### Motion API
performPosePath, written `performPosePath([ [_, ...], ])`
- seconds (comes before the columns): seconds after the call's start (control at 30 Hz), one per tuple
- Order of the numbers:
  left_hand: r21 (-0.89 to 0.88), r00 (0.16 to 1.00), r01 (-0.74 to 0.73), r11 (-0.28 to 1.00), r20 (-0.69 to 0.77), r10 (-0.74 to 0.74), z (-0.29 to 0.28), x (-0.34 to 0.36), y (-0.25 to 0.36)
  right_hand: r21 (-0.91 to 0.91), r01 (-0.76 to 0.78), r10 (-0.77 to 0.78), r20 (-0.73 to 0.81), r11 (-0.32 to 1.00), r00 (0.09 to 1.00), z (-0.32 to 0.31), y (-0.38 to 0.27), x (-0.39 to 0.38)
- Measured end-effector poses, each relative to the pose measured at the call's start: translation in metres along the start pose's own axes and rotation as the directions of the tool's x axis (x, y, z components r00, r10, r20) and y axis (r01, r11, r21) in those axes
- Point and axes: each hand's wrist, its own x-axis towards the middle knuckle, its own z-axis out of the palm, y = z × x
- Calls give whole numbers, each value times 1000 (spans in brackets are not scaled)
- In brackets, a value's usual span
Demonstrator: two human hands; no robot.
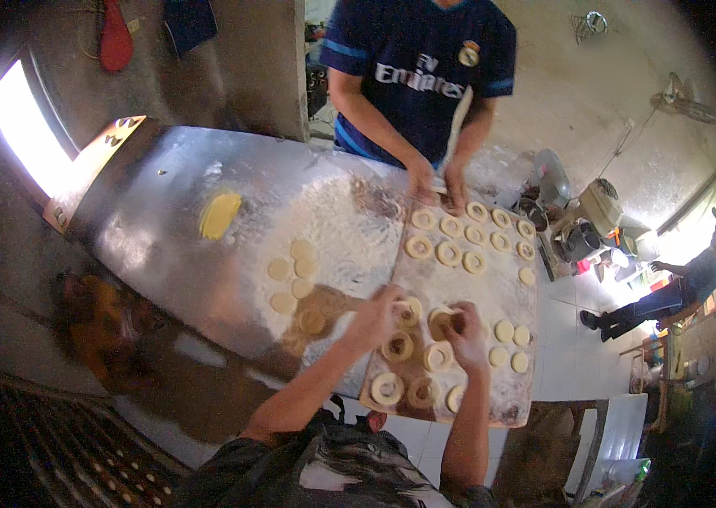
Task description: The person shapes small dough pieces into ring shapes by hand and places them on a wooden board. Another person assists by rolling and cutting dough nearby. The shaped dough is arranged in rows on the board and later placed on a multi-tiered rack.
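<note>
Both my hands are over the near part of a floured wooden board (502,292). My left hand (377,317) has its fingers closed at the edge of a pale dough ring (410,311). Just to the right, my right hand (468,337) pinches another dough ring (439,322), partly covering it. More rings lie close by, among them a dough ring (438,356) between my hands and a dough ring (387,389) at the near left corner. Small flat dough discs (503,331) sit to the right of my right hand.
Across the table a person in a dark blue shirt has both hands (438,188) at the board's far edge, beside rows of dough rings (449,253). Left of the board, the metal table (163,203) bears flour, several dough discs (280,269) and a yellow lump (220,215). Another person (684,284) stands far right.
</note>
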Motion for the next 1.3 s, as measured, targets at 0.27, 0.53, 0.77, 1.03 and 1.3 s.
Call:
performPosePath([
  [0.27,452,999,-39,891,-8,48,-93,16,-98,-329,-12,60,135,944,989,179,-23,185],
  [0.53,23,970,239,971,-45,-238,-109,49,-126,-458,-31,145,216,888,965,191,-18,199],
  [0.77,-341,946,325,882,120,-302,-149,75,-93,426,-153,33,276,891,961,172,-90,155],
  [1.03,-51,991,113,992,-65,-116,-147,69,-86,217,97,-102,11,971,995,208,-106,140],
  [1.3,-994,974,4,110,-21,-227,-116,33,-85,670,-118,38,132,733,990,188,-88,93],
])
